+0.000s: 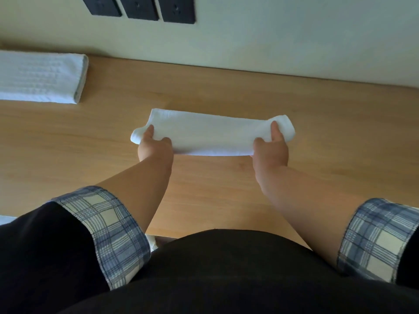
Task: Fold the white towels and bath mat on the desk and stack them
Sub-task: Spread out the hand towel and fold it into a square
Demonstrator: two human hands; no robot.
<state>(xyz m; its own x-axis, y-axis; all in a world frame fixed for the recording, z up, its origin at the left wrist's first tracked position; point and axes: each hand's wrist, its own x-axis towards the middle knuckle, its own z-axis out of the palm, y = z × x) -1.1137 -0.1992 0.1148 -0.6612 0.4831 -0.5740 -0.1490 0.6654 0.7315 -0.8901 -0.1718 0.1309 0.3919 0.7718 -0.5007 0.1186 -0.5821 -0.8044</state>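
Nearest: dark garment [226,273] across the bottom of the view, cut off by the frame.
- Left plaid cuff [108,227] and right plaid cuff [374,243], turned back over dark sleeves; the right one was partly cut off at the frame edge.
- Wooden desk [317,137], its near edge mostly hidden behind the garment and forearms.
- Left hand [155,147], gripping the left end of the small white towel [213,134]; one digit lay on top, the others were tucked under the cloth and hidden.
- Right hand [269,150], gripping the right end likewise, one digit on top, the rest out of sight.
- The small white towel, folded into a long narrow band, sat mid-desk between the hands. Whether it rested on the wood or was slightly lifted could not be told.
- Folded white ribbed cloth [38,77], far left on the desk, well apart from the towel and cut off by the left edge; towel or bath mat could not be told.
- Pale wall [272,41] behind the desk.
- Three black wall plates [138,7], far left, cropped at the top.
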